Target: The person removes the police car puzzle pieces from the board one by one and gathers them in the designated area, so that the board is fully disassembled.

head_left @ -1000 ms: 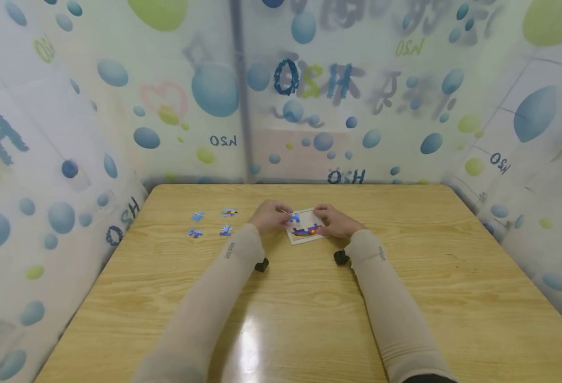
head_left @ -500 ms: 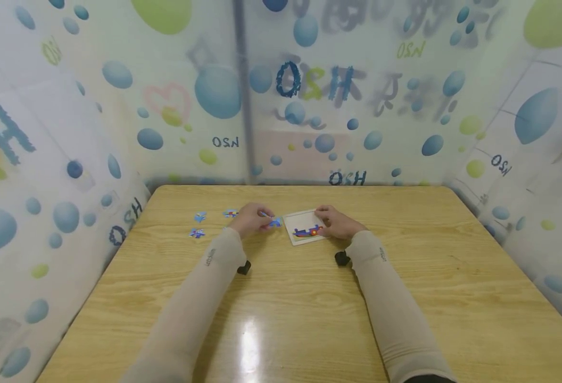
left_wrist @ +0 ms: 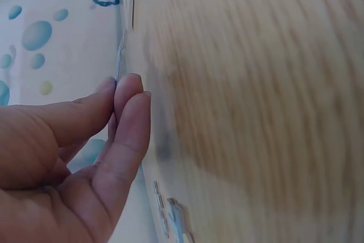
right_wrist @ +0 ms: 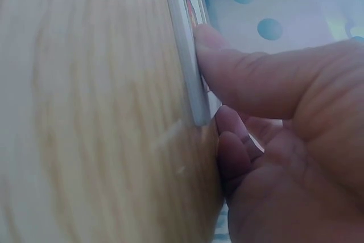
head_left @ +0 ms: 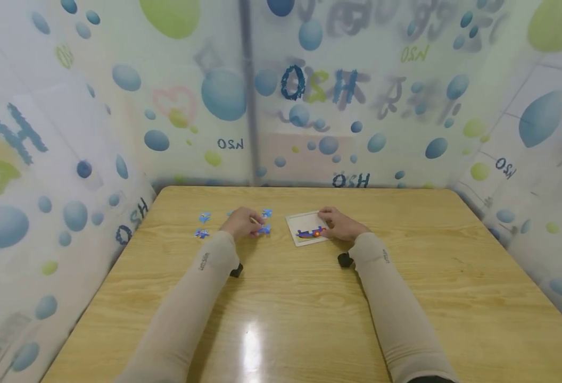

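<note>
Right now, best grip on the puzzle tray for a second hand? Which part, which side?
Probably pinch the puzzle tray by its left rim, coming from the left. It's thin with a straight border, that rim is uncovered, and the right hand holds the right side. The left hand would have to put down its puzzle piece first.

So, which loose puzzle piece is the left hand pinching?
The blue piece directly below its blue neighbour in the head view; only it sits between the left hand's fingers.

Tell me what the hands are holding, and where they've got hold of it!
In the head view, the left hand pinches a blue puzzle piece by its left side. The right hand holds the puzzle board by its right side.
</note>
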`<state>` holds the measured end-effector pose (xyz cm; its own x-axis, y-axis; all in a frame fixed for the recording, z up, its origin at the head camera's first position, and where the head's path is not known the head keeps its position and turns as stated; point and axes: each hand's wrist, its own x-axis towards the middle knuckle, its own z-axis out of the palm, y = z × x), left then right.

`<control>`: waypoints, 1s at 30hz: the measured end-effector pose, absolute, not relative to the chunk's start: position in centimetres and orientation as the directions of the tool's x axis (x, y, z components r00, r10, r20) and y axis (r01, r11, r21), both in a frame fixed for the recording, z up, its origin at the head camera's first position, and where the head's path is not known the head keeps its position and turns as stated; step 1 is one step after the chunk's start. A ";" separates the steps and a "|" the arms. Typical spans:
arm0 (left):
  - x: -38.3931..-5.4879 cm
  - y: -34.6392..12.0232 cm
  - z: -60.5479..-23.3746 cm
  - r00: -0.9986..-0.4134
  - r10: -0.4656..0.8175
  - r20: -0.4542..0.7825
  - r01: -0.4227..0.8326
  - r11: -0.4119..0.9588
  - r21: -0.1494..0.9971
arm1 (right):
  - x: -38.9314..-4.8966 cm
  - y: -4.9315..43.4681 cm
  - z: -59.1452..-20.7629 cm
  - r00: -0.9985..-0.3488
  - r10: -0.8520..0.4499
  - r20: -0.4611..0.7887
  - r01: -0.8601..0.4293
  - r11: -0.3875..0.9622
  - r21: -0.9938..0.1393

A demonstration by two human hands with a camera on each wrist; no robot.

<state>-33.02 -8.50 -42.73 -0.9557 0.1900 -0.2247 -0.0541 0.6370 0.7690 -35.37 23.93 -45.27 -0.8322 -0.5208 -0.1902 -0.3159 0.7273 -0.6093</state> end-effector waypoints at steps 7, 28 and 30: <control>-33.5 -8.3 -43.7 -0.961 0.164 -0.222 -0.065 0.646 0.761 | -35.1 24.0 -45.3 -0.830 -0.525 -0.185 -0.318 0.720 -0.617; -34.1 -6.8 -44.3 -0.983 0.098 -0.153 -0.027 0.754 0.656 | -35.2 23.9 -45.5 -0.836 -0.523 -0.166 -0.334 0.725 -0.602; -34.2 -6.8 -44.3 -0.982 0.111 -0.154 -0.016 0.760 0.650 | -35.2 23.9 -45.4 -0.837 -0.521 -0.165 -0.332 0.724 -0.604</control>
